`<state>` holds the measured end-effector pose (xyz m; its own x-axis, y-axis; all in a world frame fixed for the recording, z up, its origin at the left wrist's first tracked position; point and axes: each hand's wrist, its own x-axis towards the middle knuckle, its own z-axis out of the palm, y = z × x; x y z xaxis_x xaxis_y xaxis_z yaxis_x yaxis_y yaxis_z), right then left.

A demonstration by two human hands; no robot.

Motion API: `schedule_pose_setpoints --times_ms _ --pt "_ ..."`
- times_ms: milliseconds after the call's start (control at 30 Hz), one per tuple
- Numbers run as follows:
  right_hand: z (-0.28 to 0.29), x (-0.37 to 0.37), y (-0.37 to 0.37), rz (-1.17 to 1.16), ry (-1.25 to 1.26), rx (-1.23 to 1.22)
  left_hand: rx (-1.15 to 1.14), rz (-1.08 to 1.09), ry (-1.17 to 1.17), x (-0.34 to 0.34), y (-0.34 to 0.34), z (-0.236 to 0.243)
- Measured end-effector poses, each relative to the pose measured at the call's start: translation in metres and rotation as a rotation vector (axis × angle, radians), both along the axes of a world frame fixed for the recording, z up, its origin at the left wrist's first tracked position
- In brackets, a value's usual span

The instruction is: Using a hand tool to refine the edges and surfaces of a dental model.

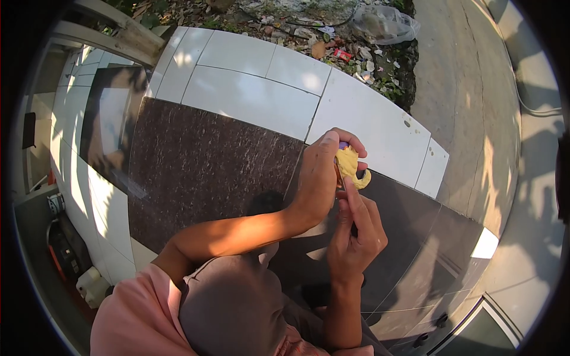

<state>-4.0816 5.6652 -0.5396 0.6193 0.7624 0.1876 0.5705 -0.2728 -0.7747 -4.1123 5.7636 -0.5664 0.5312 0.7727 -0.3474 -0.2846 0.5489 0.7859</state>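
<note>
My left hand (320, 172) is closed around a small soft-looking yellow mass (347, 160) with a purple piece (344, 144) at its top and a bit of orange at its side. A curled yellow part hangs out to the right. Just below, my right hand (359, 231) has its index finger laid against the yellow mass, with the thumb and other fingers curled. Whether those curled fingers grip anything is hard to make out.
Dark and white floor tiles (208, 166) surround me. Beyond them lie a littered soil strip (332, 44) with a plastic bag (386, 24), and a concrete path (451, 89). At left are a metal railing (119, 29), an orange-black tool (62, 249) and a pale jug (92, 288).
</note>
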Motion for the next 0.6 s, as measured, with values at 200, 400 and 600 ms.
schedule_pose_setpoints --times_ms 200,400,600 --pt "-0.004 -0.014 0.01 -0.126 0.003 -0.003 0.007 -0.046 0.022 -0.004 0.003 -0.004" --pt "-0.011 -0.02 0.013 -0.188 0.046 -0.023 0.014 0.068 -0.02 0.003 0.003 -0.011" --pt "-0.015 -0.019 0.013 -0.194 0.089 -0.031 0.01 0.029 -0.035 0.006 0.005 -0.017"
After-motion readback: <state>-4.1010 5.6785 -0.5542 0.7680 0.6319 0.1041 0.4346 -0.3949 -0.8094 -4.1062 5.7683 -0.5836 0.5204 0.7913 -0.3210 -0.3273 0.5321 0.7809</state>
